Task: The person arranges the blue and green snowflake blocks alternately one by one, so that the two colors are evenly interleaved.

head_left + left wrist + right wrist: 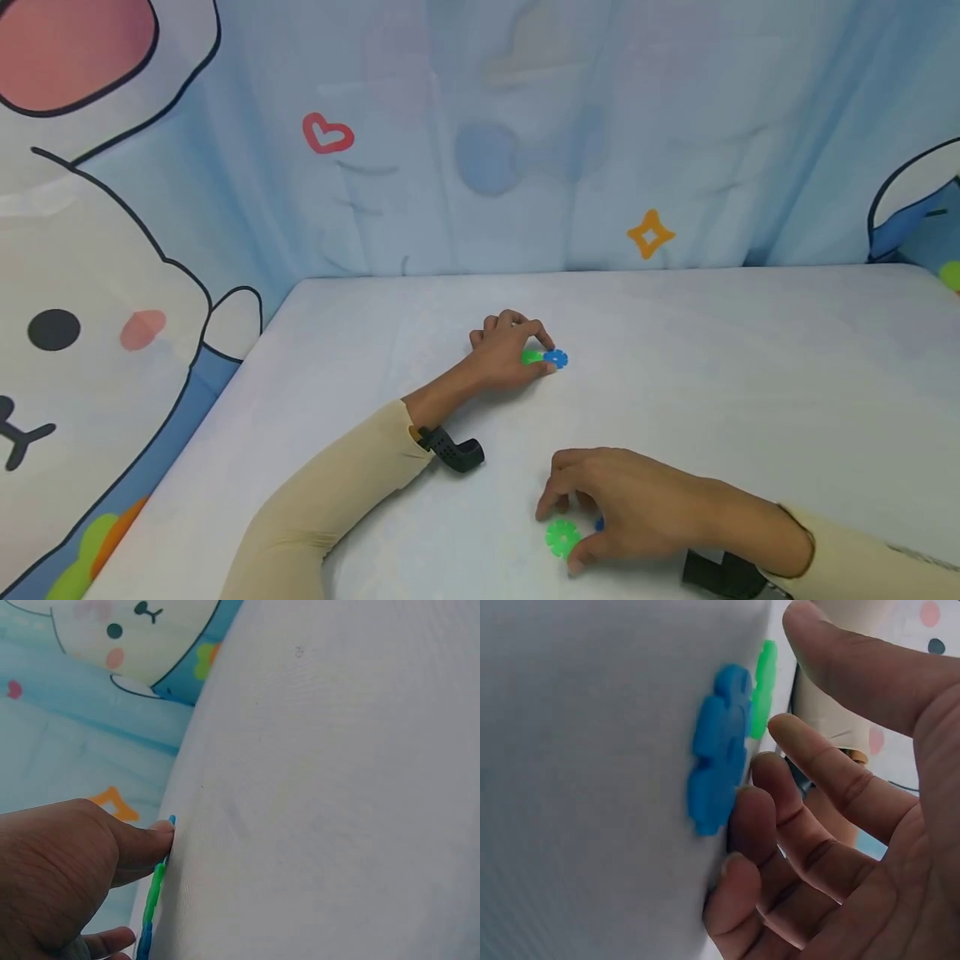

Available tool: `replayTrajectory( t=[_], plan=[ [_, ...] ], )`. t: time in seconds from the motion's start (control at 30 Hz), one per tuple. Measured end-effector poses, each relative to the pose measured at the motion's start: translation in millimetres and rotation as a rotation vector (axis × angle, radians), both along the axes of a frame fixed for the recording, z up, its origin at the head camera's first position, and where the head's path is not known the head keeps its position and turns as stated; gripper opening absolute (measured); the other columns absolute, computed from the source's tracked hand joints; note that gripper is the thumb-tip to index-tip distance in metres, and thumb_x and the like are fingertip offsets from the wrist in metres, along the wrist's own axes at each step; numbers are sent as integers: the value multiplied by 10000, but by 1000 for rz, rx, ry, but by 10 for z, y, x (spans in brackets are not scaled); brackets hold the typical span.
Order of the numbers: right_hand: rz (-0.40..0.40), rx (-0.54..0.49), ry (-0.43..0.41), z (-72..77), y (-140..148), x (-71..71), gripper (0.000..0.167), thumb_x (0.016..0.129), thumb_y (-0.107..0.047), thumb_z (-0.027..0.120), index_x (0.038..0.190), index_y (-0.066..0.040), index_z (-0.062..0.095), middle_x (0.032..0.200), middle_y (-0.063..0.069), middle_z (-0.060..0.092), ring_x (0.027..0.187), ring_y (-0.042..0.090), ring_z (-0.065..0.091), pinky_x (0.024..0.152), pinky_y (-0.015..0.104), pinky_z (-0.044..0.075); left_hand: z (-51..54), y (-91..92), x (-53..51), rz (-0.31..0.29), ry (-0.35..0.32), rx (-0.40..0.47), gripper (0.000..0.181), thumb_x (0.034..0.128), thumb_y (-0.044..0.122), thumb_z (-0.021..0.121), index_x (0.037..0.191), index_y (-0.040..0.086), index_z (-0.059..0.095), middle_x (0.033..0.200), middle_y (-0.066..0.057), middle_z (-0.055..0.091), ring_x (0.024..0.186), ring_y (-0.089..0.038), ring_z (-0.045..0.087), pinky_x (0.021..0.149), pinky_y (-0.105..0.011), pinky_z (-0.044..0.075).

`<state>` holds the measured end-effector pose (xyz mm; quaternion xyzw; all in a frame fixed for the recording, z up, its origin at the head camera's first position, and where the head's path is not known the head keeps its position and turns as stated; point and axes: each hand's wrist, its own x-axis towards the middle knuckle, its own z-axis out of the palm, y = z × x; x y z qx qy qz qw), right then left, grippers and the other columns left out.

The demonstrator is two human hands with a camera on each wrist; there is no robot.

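Note:
My left hand [504, 352] reaches far across the table and pinches a blue notched disc [557, 359] between thumb and forefinger. Under that hand a green disc [531, 357] adjoins the blue one. From the left wrist view, the green disc [154, 894] stands in line with another blue disc [144, 942] behind it. Nearer the front, my right hand [645, 504] hovers with thumb and fingers spread about a green notched disc [562, 538], apparently without gripping it. Beneath its palm lies a blue disc [720, 750], mostly hidden in the head view.
A white cloth covers the table [750, 375]. Behind it hangs a light-blue curtain [465, 217] with cartoon prints. Each wrist wears a dark strap mount, such as the left one [453, 452].

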<state>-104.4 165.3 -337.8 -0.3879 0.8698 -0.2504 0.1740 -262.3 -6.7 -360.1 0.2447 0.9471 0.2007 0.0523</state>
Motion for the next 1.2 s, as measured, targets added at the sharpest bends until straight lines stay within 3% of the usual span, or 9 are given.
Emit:
replayTrajectory(
  t=[0.13, 0.5, 0.83, 1.2],
  plan=[
    [13, -27, 34, -25, 3, -2, 360, 766, -552, 779, 1055, -361, 677, 920, -211, 526, 743, -50, 484, 669, 162, 424, 33, 9, -7, 6, 9, 2, 257, 929, 459, 638, 1163, 354, 630, 1485, -56, 369, 1355, -294, 294, 1010, -497, 270],
    [31, -55, 104, -71, 8, 26, 255, 812, -417, 794, 1024, -360, 665, 905, -208, 516, 718, -67, 472, 651, 142, 418, 45, 11, 12, -6, 8, 6, 266, 933, 444, 641, 1174, 332, 635, 1478, -74, 382, 1350, -308, 302, 1020, -523, 263],
    [-80, -3, 25, -60, -19, 9, 285, 752, -463, 824, 951, -379, 638, 838, -189, 518, 714, -22, 482, 641, 173, 424, 12, 11, 7, 3, 5, 6, 273, 928, 441, 644, 1179, 334, 633, 1477, -73, 383, 1355, -309, 299, 1022, -514, 263],
    [-51, -5, 86, -73, -2, 41, 279, 773, -459, 810, 926, -365, 596, 849, -206, 501, 732, -49, 470, 661, 161, 419, -5, 14, 8, 9, 6, -1, 271, 927, 443, 643, 1179, 343, 632, 1472, -60, 388, 1354, -299, 300, 1007, -496, 268]
  ],
)
